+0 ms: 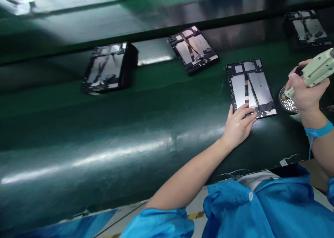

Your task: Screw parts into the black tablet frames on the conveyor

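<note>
An opened tablet [261, 86] lies on the green work surface, its silvery inner plates and dark ribbon cables facing up. My left hand [239, 122] holds it at the lower left corner, thumb along the side edge and fingers over the bottom edge. In my right hand [305, 90] is a pale green electric screwdriver [319, 68], fingers wrapped round its body. Its tip points down at a round metal dish with holes [287, 103], right of the tablet. Whether the tip touches the dish I cannot tell. A blue wrist strap [318, 129] circles my right wrist.
Farther back lie more opened tablets: a tilted one [193, 50], a blurred, thick-looking stack [106, 69] to the left, and another stack [308, 28] at the far right. A raised ledge [156, 15] runs behind them. The green surface's worn front edge [235, 173] is nearest my body.
</note>
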Available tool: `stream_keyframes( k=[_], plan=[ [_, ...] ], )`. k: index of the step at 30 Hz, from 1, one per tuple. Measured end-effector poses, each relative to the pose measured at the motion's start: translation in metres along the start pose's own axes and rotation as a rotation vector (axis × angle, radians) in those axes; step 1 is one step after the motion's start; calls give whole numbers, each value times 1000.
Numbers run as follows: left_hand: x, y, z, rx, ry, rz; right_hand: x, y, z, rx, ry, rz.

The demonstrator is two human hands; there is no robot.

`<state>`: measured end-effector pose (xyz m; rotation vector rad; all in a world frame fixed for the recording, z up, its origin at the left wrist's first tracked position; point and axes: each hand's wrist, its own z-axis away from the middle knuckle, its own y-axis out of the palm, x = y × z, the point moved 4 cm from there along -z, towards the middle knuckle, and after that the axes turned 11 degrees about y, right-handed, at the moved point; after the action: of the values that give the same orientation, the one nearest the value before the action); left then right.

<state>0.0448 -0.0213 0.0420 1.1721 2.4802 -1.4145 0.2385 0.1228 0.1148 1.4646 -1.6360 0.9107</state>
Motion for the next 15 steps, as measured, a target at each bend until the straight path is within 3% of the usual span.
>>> stream_keyframes(
  k=[6,10,13,15],
  plan=[
    [2,8,-4,26,-27,-16,27,6,5,22,-98,-133],
    [2,9,-7,17,-2,-9,49,29,27,184,-63,-193],
    [1,8,-8,4,-2,1,54,38,34,247,-79,-154],
    [2,7,-8,7,-16,2,50,34,28,197,-109,-128]
  ],
)
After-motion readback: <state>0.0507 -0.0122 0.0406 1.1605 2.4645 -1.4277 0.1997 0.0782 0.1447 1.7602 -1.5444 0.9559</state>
